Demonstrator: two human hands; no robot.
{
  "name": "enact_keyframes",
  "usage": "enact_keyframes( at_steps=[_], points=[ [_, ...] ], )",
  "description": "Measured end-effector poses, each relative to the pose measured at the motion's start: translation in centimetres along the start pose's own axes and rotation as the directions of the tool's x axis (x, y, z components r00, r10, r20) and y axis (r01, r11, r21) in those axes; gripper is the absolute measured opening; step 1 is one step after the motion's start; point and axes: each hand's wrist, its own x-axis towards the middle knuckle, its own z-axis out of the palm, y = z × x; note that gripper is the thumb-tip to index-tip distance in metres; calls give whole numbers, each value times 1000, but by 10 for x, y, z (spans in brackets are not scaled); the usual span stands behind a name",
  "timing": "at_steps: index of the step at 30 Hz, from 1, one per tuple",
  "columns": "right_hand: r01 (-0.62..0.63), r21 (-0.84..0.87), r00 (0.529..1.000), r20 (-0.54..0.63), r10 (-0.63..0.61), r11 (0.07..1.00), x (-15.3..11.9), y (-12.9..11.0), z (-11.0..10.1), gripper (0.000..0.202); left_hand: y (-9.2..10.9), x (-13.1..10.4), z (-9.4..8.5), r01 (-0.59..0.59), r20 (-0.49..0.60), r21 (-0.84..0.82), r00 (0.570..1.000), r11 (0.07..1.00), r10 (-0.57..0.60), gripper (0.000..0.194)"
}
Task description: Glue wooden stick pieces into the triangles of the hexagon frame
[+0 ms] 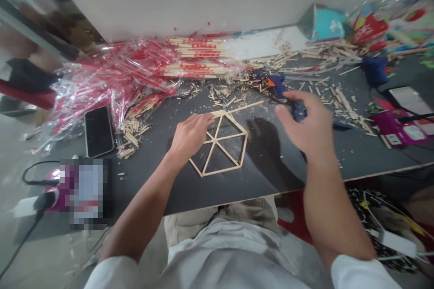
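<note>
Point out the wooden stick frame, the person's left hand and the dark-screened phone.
Wooden stick frame (214,140), head view: on the hub where the spokes meet.
Left hand (191,135), head view: on the back of the hand.
Dark-screened phone (99,132), head view: mid-screen.

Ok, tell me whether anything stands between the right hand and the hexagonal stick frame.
Nothing visible does: dark, partly shaded tabletop lies between the right hand and the hexagonal stick frame; the left hand touches its opposite side.

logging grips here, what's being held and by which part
The left hand holds the pale wooden-stick hexagonal frame by its upper-left edge; the right hand is open, apparently empty.
</note>
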Motion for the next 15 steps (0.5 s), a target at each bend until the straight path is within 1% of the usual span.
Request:
enact_keyframes(
  at_steps=[1,2,3,4,5,6,8,10,11,13,15],
  points=[
    [-93,-122,995,30,97,988,-1,15,-11,44,-1,0,0,6,-12,-6,1000,1000,-6,30],
    [-169,-245,979,71,191,955,-3,29,-22,55,-1,0,-1,2,-26,-12,1000,1000,-2,30],
    [-207,-352,952,142,271,913,-4,43,-31,70,-1,1,-1,-6,-36,-17,999,1000,6,30],
    [-229,-442,912,214,350,867,-6,55,-39,82,-1,1,-1,-17,-40,-24,999,1000,16,29],
    [-220,-504,870,285,402,835,-8,65,-45,89,0,1,-2,-25,-37,-32,999,999,24,29],
    [-197,-542,841,334,425,817,-9,73,-51,90,1,1,-2,-29,-31,-40,999,999,27,29],
    [-137,-594,804,401,440,792,-12,83,-57,94,2,1,-2,-23,-29,-49,999,999,22,30],
    [-82,-635,795,423,435,768,-15,85,-59,94,3,1,-1,-19,-50,-42,999,999,17,30],
    [-53,-658,798,424,427,752,-17,83,-58,92,3,1,-1,-21,-66,-34,998,999,19,30],
    [22,-706,826,411,385,708,-21,77,-56,85,4,0,-1,-20,-88,-22,996,1000,18,30],
    [118,-760,862,398,314,640,-27,69,-54,76,4,0,-2,10,-75,-22,997,1000,-12,31]
  ],
)
